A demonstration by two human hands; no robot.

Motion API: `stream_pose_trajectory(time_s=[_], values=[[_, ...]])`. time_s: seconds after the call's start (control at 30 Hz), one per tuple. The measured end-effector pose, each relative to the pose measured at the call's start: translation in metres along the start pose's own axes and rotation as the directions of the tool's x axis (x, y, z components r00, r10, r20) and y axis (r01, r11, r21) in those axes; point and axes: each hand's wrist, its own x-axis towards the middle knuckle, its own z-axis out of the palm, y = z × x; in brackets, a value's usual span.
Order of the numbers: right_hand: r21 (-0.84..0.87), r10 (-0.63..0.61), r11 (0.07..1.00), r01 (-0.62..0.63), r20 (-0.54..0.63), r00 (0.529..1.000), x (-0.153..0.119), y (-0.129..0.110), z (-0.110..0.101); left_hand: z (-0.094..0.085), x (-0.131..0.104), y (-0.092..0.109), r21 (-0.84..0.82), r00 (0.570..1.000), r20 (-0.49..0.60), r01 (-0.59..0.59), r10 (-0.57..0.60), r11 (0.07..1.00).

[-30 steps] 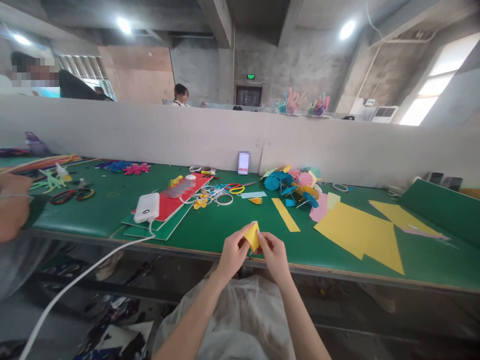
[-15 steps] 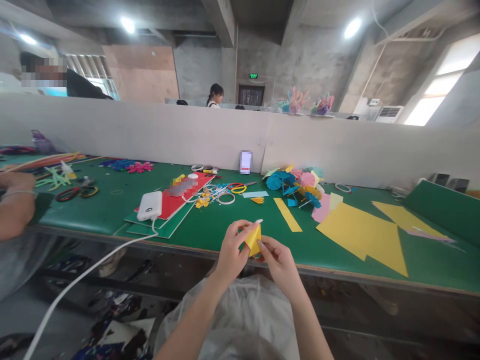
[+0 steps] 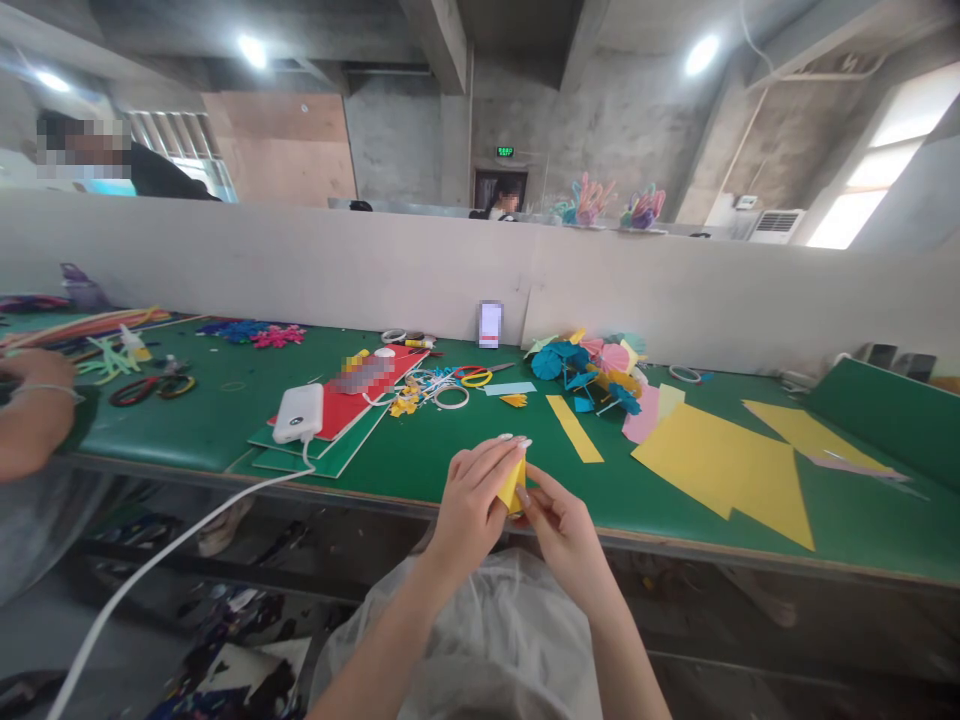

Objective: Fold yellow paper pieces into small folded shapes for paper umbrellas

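Note:
A small folded piece of yellow paper (image 3: pixel 513 490) is held between both hands over the table's front edge. My left hand (image 3: pixel 472 500) grips it from the left, its fingers lying along the paper's upper left side and covering part of it. On the right, my right hand (image 3: pixel 561 520) pinches the paper's lower right edge between thumb and fingers. Beyond the hands, a yellow strip (image 3: pixel 574 429) and a small orange-yellow folded piece (image 3: pixel 514 400) lie on the green table (image 3: pixel 420 450).
Paper umbrellas (image 3: pixel 570 365) are piled behind the strip, near yellow-handled scissors (image 3: pixel 474 376). Large yellow sheets (image 3: pixel 727 470) lie right. A white power bank (image 3: pixel 298 413) with a cable rests left on boards. A neighbour's hand (image 3: pixel 41 400) is at far left. A phone (image 3: pixel 490 325) stands behind.
My left fingers have extended up and over the yellow paper, covering more of it. The paper and both hands have shifted slightly. A person in the background has moved right.

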Motion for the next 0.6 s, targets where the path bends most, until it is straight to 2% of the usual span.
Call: stream_pose_trajectory(time_s=[0.33, 0.6], values=[[-0.020, -0.084, 0.996, 0.083, -0.048, 0.995, -0.0007, -0.0079, 0.0040, -0.0041, 0.0005, 0.0062, 0.123, 0.999, 0.001, -0.050, 0.050, 0.991], [0.011, -0.063, 0.998, 0.064, -0.043, 0.997, -0.0005, -0.0094, 0.0042, -0.0037, 0.0004, 0.0066, 0.179, 0.995, -0.038, -0.085, 0.093, 0.980]])
